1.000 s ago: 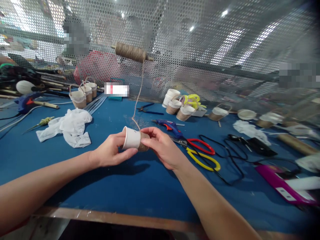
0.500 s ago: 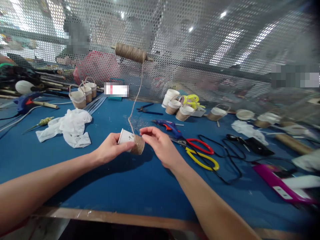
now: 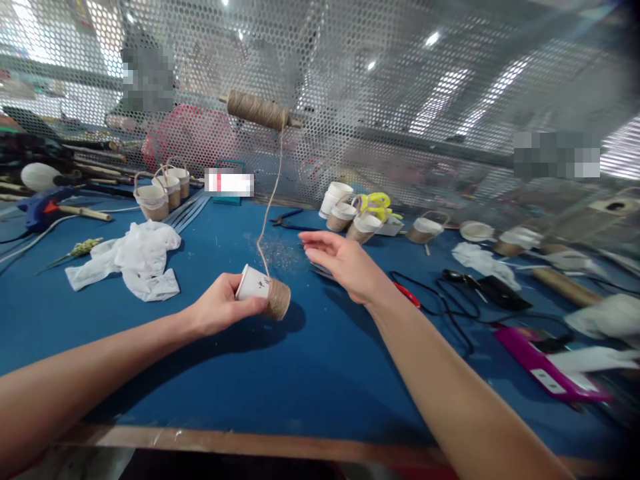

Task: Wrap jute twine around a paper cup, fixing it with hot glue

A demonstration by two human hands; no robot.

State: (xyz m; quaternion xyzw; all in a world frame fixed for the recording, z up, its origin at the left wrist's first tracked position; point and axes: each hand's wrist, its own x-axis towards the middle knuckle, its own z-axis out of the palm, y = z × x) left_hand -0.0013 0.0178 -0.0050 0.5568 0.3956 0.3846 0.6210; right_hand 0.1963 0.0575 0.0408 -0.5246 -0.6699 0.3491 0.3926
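Note:
My left hand (image 3: 215,311) grips a small white paper cup (image 3: 254,287) lying on its side, its bottom end wrapped in brown twine (image 3: 279,298). A strand of twine (image 3: 270,200) runs up from the cup to a twine spool (image 3: 256,110) fixed on the mesh screen. My right hand (image 3: 345,263) hovers open, fingers stretched left, above the blue table (image 3: 300,373) to the right of the cup, holding nothing. It covers most of a blue glue gun and the red scissors (image 3: 407,297).
White cloth (image 3: 133,257) lies at left. Finished twine baskets (image 3: 155,197) stand at back left, more cups and baskets (image 3: 350,213) at back centre. Pliers (image 3: 287,219), black cables (image 3: 450,307) and a magenta case (image 3: 545,367) lie at right. A person sits behind the mesh (image 3: 400,100).
My right hand let go of the cup's twine-wrapped end and lifted up and to the right, opening. The left hand lowered the cup slightly toward the table.

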